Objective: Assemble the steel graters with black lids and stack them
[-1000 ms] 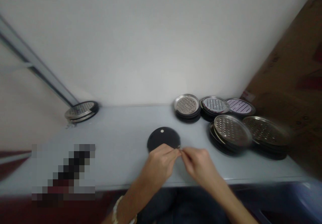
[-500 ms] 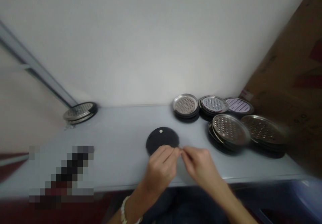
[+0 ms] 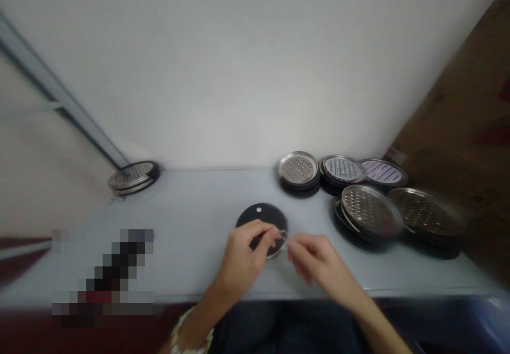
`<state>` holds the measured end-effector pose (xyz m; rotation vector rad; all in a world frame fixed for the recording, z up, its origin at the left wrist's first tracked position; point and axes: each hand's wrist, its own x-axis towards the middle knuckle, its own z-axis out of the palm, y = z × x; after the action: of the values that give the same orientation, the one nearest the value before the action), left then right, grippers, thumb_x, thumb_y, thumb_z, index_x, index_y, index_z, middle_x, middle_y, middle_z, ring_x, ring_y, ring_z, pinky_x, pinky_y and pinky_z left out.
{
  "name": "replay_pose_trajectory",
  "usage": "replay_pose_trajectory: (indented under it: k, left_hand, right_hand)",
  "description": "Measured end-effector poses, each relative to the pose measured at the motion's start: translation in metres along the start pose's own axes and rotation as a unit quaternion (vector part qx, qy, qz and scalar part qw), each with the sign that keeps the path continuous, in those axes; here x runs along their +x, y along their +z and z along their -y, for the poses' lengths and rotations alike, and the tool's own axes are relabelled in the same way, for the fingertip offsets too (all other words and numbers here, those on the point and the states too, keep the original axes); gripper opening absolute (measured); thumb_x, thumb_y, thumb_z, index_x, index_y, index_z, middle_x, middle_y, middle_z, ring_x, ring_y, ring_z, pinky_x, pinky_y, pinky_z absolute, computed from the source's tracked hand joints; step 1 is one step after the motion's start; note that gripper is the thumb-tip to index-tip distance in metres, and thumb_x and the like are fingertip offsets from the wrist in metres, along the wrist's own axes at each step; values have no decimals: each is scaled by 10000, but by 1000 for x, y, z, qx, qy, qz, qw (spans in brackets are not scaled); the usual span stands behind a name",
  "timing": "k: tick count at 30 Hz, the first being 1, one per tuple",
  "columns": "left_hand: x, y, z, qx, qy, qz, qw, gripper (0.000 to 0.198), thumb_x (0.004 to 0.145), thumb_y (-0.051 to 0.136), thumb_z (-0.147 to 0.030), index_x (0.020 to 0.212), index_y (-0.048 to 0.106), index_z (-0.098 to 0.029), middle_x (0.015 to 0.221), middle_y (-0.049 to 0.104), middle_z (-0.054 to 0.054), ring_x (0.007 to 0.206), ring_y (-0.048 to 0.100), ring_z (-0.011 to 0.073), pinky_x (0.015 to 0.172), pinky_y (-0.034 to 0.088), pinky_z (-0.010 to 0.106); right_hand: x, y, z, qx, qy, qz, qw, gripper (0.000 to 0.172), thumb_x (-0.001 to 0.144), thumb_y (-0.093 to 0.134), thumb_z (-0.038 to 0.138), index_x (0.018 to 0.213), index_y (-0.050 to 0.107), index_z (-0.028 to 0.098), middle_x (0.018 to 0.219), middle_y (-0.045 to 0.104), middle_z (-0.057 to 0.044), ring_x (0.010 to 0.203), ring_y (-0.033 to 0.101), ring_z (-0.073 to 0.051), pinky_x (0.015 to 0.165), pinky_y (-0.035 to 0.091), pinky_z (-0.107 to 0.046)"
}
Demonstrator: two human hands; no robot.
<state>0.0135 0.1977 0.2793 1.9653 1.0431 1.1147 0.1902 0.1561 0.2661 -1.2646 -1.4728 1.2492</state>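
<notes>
A black round disc (image 3: 247,217) with a pale dot near its far edge lies on the table, partly covered by my left hand (image 3: 251,248). Thumb and fingertips of that hand are pinched on a small thin metal ring (image 3: 284,234), which sticks out to the right. Just beside the ring is my right hand (image 3: 316,258), its fingers curled together in a pinch. Whether those fingers hold anything is too small and blurred to tell.
Stacks of round metal graters stand on the right: a back row with one grater (image 3: 298,168) on top, and larger graters (image 3: 370,210) nearer me. Another small stack (image 3: 133,176) sits at the far left. A wall and brown cardboard boxes (image 3: 470,131) border the table (image 3: 191,210).
My hands have drawn slightly apart from their touching pinch, and the ring now shows between them. The left hand has turned. The whole view has shifted a little.
</notes>
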Motion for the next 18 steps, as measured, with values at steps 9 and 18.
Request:
replay_pose_trajectory:
  k: [9, 18]
  left_hand:
    - [6, -4, 7, -201, -136, 93, 966, 350, 933, 558, -428, 810, 677, -123, 669, 610, 13, 638, 555, 119, 629, 440, 220]
    - [3, 5, 2, -246, -164, 68, 953, 280, 897, 610, -416, 970, 605, -146, 708, 631, 3, 676, 601, 131, 665, 489, 238]
  right_hand:
    - [1, -1, 0, 200, 40, 50, 978, 436, 913, 541, 568, 680, 514, 200, 452, 472, 64, 350, 386, -76, 406, 248, -210]
    - [2, 2, -7, 249, 53, 67, 965, 434, 922, 552, 566, 698, 505, 197, 469, 441, 76, 349, 363, -64, 391, 218, -203]
